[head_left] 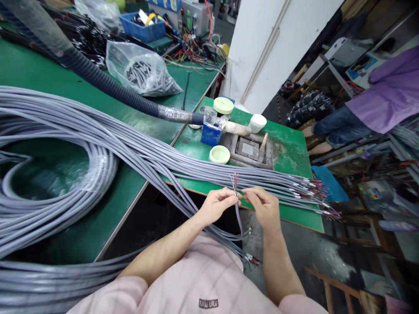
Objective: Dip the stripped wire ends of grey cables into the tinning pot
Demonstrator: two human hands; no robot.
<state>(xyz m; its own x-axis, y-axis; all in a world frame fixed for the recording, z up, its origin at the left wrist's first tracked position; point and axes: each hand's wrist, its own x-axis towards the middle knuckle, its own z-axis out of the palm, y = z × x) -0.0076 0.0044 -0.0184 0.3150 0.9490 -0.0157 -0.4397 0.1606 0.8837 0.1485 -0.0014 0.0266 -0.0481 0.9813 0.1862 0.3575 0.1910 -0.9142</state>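
My left hand pinches the end of a grey cable between thumb and fingers. Thin coloured wires, red and green among them, fan upward out of its stripped end. Just to the right, my right hand has its fingertips pressed together close to the wires; whatever they hold is too small to make out. Behind both hands a thick bundle of grey cables runs across the bench, its bared wire ends spread at the right. More cables hang below my hands, near my lap.
A ridged hose ends over a soldering pot. Around it are a blue box, a pale round lid and a white cup. Coiled cables cover the left bench. A person in purple is at right.
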